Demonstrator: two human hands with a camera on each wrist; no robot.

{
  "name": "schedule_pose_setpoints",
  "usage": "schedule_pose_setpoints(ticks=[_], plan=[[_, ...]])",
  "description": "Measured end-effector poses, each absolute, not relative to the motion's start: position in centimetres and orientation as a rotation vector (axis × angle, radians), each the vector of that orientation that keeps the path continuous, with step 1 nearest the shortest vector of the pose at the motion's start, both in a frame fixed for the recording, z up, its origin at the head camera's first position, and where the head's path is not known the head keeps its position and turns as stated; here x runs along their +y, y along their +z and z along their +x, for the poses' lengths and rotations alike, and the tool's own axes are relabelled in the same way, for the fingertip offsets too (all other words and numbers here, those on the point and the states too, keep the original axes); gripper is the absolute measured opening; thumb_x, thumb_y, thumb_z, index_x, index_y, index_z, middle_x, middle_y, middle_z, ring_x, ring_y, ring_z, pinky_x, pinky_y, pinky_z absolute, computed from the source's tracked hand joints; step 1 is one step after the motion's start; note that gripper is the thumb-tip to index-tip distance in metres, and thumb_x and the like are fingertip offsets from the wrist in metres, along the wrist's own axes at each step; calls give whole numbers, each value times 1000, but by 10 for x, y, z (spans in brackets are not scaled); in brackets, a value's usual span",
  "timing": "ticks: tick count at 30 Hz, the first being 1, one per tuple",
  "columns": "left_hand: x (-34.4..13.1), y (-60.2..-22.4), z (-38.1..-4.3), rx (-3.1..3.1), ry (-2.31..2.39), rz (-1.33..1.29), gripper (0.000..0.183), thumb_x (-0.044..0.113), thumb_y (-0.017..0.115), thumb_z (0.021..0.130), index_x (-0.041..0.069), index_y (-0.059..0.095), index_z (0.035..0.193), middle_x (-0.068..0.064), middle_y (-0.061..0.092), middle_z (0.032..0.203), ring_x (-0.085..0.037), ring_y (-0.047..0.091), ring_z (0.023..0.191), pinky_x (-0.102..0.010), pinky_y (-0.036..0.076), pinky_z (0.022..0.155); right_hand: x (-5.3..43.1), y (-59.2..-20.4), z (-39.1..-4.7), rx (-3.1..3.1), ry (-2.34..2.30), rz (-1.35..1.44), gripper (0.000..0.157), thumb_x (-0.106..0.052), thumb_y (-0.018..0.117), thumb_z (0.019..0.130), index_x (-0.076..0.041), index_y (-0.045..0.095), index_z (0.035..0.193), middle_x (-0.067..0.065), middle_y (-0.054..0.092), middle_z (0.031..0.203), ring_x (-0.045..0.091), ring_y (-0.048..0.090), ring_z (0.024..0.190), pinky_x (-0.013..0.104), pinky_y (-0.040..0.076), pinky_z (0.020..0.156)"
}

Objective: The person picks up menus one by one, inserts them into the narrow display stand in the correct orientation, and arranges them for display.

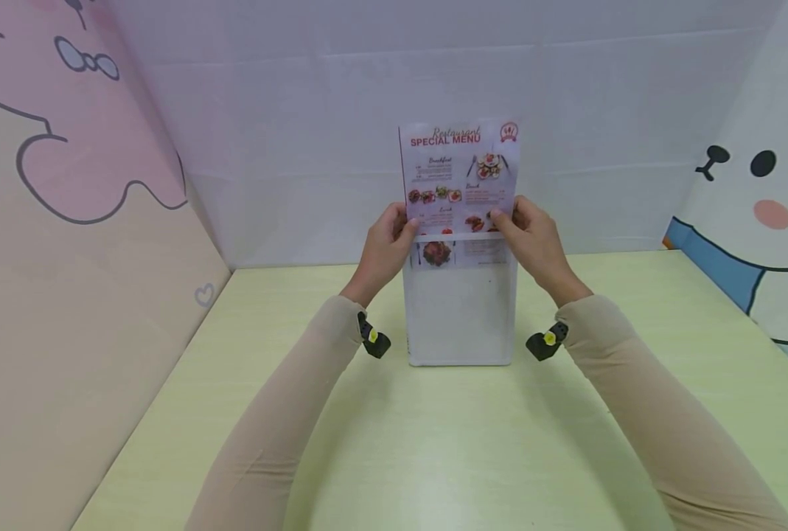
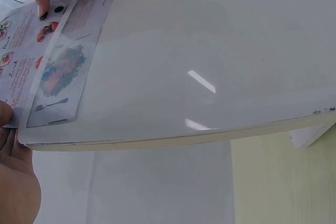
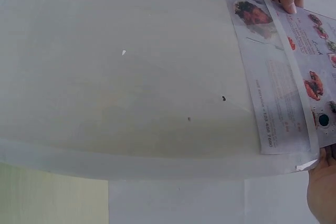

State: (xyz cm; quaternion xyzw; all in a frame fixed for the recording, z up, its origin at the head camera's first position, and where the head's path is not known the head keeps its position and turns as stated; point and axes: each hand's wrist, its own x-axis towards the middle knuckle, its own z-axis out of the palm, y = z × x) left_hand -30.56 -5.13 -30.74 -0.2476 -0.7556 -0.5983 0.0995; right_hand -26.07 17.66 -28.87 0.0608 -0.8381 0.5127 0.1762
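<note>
Left hand [image 1: 385, 243] pinches menu [image 1: 460, 181] at 8 o'clock, right hand [image 1: 538, 240] at 4 | thin paper, red title, food photos | its foot's behind the clear front of the upright, round-cornered stand [image 1: 460, 324], at 12 | pale table [image 1: 460, 442] at 6 | left wrist view alone catches twin glare streaks!

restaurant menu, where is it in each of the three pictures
Head: menu in the upper half, just right of centre, between the left hand and the right hand.
Left wrist: menu at the upper left, cut off by the left edge.
Right wrist: menu at the right, cut off by the right edge.
Shared landmark: the holder's pale rim, which crosses the menu in all three.
</note>
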Motion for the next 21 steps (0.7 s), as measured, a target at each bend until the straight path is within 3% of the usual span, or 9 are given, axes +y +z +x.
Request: schedule_pose_setpoints(ticks=[7, 15, 21], plan=[[-53, -307, -306, -2239, -1740, -734, 22, 11, 48, 101, 2, 52, 120, -15, 64, 119, -20, 62, 104, -32, 50, 91, 176, -288, -260, -2375, 1446, 182, 35, -34, 51, 99, -2, 56, 113, 16, 63, 115, 11, 53, 90, 24, 41, 77], [-53, -307, -306, -2240, -1733, -737, 22, 11, 48, 101, 1, 52, 120, -16, 64, 118, -20, 62, 101, -32, 51, 88, 180, -289, -261, -2365, 1493, 230, 42, -46, 44, 100, -10, 47, 122, 18, 62, 123, 17, 58, 101, 37, 43, 89], [-53, -308, -306, -2230, -1740, -755, 23, 11, 49, 100, 1, 52, 121, -16, 64, 118, -21, 62, 103, -31, 51, 89, 179, -290, -261, -2349, 1488, 229, 36, -44, 44, 100, -11, 48, 115, 16, 63, 113, 15, 55, 93, 32, 40, 81]])
